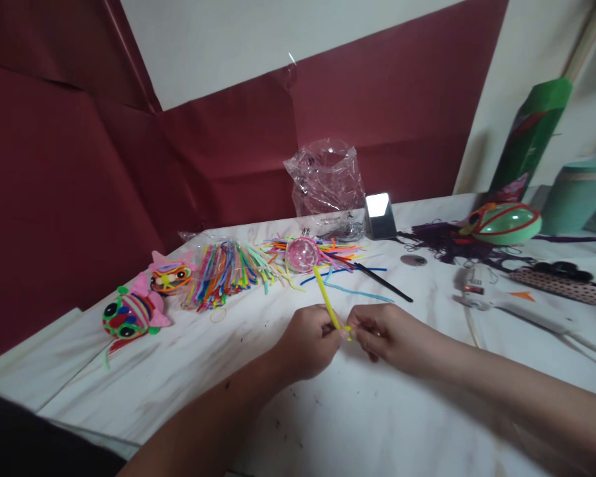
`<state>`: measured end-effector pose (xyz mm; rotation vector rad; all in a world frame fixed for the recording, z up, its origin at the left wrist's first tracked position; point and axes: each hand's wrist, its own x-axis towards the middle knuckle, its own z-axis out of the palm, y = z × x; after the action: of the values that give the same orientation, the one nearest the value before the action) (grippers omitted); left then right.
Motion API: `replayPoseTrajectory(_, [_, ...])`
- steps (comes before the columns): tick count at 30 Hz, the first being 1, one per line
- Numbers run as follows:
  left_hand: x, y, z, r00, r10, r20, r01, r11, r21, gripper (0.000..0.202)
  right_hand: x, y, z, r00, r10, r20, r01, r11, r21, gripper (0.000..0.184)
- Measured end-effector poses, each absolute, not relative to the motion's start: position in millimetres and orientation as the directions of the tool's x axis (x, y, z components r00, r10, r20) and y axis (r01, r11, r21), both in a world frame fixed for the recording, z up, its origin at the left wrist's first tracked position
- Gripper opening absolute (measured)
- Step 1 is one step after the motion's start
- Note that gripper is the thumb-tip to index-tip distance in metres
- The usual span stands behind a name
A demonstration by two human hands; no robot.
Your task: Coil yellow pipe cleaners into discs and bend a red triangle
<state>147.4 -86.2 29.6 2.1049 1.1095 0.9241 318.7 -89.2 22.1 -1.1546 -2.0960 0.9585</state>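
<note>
A yellow pipe cleaner (326, 298) is pinched between both hands above the middle of the table, its straight part pointing up and away. My left hand (312, 341) is closed on it near its lower part. Fingertips of my right hand (380, 333) grip the short end, which looks bent or curled there. Beyond the hands lie a black pipe cleaner (385, 283) and a light blue pipe cleaner (360, 291). A clear round ball with pink inside (302, 255) rests among loose coloured pipe cleaners (340, 252).
Left stand two decorated fish-like crafts, one with big black eyes (132, 315), beside a bag of pipe cleaners (228, 275). A phone (380, 216) leans by a clear plastic bag (328, 185). A white glue gun (516, 305) with a cable and a green balloon-like craft (507, 223) lie right.
</note>
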Motion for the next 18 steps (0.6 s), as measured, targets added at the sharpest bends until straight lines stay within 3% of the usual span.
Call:
replayPoseTrajectory(5, [149.3, -88.6, 29.5, 0.26, 0.884, 0.389, 0.276, -0.454, 0.847, 0.009, 311.8, -89.3, 26.6, -0.482, 0.865, 0.143, 0.187, 0.261, -0.947, 0.019])
replayPoseTrajectory(8, [153.9, -91.4, 25.1, 0.169, 0.913, 0.371, 0.081, -0.388, 0.918, 0.011, 305.0, -92.7, 25.7, -0.419, 0.886, 0.201, 0.084, 0.258, -0.962, 0.025])
replayPoseTrajectory(10, [156.3, -92.5, 22.4, 0.198, 0.917, 0.347, 0.018, -0.357, 0.934, 0.012, 302.8, -94.6, 22.5, -0.376, 0.895, 0.24, 0.058, 0.281, -0.958, 0.026])
replayPoseTrajectory(13, [156.3, -91.2, 20.5, 0.222, 0.917, 0.332, 0.085, -0.357, 0.93, 0.011, 305.2, -93.3, 17.9, -0.363, 0.89, 0.278, 0.124, 0.341, -0.932, 0.024])
replayPoseTrajectory(18, [152.5, -87.1, 20.9, 0.209, 0.919, 0.333, 0.377, -0.39, 0.84, 0.006, 315.9, -86.0, 21.2, -0.449, 0.858, 0.25, 0.427, 0.452, -0.783, 0.015])
